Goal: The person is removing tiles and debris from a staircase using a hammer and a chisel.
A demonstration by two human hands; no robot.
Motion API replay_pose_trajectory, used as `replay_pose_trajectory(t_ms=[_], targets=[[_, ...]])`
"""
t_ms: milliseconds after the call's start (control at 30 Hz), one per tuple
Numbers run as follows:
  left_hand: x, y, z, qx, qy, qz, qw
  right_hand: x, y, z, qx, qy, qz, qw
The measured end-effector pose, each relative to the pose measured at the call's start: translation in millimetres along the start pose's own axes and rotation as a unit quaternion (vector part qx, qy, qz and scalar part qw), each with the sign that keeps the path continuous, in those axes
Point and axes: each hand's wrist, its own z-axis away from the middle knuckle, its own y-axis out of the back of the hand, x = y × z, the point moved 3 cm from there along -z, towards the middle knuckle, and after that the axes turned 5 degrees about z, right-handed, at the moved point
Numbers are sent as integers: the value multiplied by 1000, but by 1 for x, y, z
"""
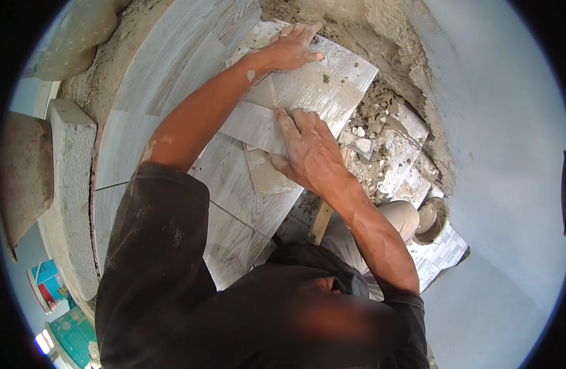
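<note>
My left hand (295,49) lies with its fingers spread over the far edge of a dusty wood-look tile (320,80), which is set against the mortar. Nearer to me, my right hand (314,150) is closed on the end of a narrow grey tile strip (252,125), its fingers over one edge and its thumb at the other. Under and beside that strip lies another cut tile piece (267,175). A wooden handle (320,222) runs beneath my right forearm. Close to the right hand, a flat metal piece (357,144) rests on the rubble.
Rough mortar (393,49) lines the foot of the pale blue wall (498,123). Broken tile and debris (381,163) lie on the right, near a small mortar container (430,221). Wood-look tiles (166,74) cover the left, beside a concrete ledge (74,184). Buckets (74,335) stand lower left.
</note>
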Motion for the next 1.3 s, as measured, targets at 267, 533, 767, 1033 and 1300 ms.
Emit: replay_pose_trajectory(t_ms=[267, 533, 767, 1033, 1300], targets=[[-11, -4, 5, -22, -4, 2, 1000, 25, 82, 126, -27, -188, -1, 982], [1, 3, 0, -28, 14, 4, 1000, 169, 62, 158, 30, -285, 106, 952], [0, -1, -2, -15, -6, 12, 1000, 242, -16, 62, -49, -188, 184, 964], [-2, 5, 7, -15, 15, 21, 1000, 227, 15, 44, -230, -219, 202, 927], [14, 7, 3, -16, 11, 27, 999, 236, 0, 42, -140, -205, 204, 947]])
